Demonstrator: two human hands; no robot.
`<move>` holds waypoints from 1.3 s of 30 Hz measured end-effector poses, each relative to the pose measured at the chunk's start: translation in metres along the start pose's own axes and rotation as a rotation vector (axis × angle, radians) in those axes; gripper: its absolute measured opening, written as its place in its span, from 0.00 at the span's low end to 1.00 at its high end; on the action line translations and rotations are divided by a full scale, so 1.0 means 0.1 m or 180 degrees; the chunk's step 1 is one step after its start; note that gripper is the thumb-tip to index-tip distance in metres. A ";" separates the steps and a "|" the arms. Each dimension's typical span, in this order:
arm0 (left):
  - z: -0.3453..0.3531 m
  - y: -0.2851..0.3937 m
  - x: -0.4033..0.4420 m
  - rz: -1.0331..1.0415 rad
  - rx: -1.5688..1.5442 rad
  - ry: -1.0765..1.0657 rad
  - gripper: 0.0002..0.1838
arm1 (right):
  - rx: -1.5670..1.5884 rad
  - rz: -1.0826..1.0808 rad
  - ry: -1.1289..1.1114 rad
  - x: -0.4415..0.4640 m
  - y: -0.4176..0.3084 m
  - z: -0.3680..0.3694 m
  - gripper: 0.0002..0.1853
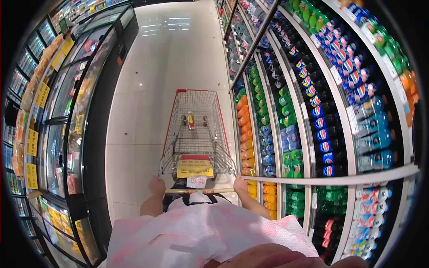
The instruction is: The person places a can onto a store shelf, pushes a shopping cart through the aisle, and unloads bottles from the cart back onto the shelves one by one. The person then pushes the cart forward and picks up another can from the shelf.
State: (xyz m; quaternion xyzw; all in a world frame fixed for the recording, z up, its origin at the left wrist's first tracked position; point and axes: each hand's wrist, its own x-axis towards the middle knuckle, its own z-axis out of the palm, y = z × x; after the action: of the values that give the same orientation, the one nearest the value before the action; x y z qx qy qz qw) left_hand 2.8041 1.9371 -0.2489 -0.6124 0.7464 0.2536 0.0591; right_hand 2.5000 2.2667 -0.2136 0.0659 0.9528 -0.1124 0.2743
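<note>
A wire shopping cart (220, 129) with red trim along its rim stands in front of me, its basket stretching down the aisle. My left hand (157, 185) is closed around the cart at its near left corner. At the near right corner, my right hand (240, 182) is wrapped round the cart in the same way. Between the two hands runs the pale handle bar (201, 191). A yellow sign with dark print (195, 169) is fixed at the near end of the basket. Farther in shows a small yellow-and-red item (191, 120), too small to name.
Shelves of soft drink bottles (324, 123) rise close on my right, with a pale rail (330, 180) crossing them. Along the left stand glass-topped freezers (58, 138) with yellow price signs (32, 142). Shiny tiled floor (167, 58) leads ahead between them.
</note>
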 end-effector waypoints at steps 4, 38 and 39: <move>-0.06 0.31 0.69 -0.0100 0.0177 0.0136 0.16 | 0.0054 0.0274 0.0037 0.44 -0.64 0.02 0.44; -1.42 4.32 6.26 -0.0032 0.0264 -0.0154 0.19 | 0.0106 -0.0179 0.1021 3.84 -6.04 -0.92 0.40; -1.42 4.45 6.43 -0.0063 0.0252 -0.0128 0.19 | 0.0058 -0.0204 0.1020 4.00 -6.20 -0.98 0.40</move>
State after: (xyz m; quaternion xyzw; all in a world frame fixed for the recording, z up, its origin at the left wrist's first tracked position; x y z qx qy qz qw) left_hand 2.2591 1.3584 -0.2468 -0.6117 0.7485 0.2355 0.1008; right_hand 1.9983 1.7176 -0.2376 0.0550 0.9849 -0.1178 0.1144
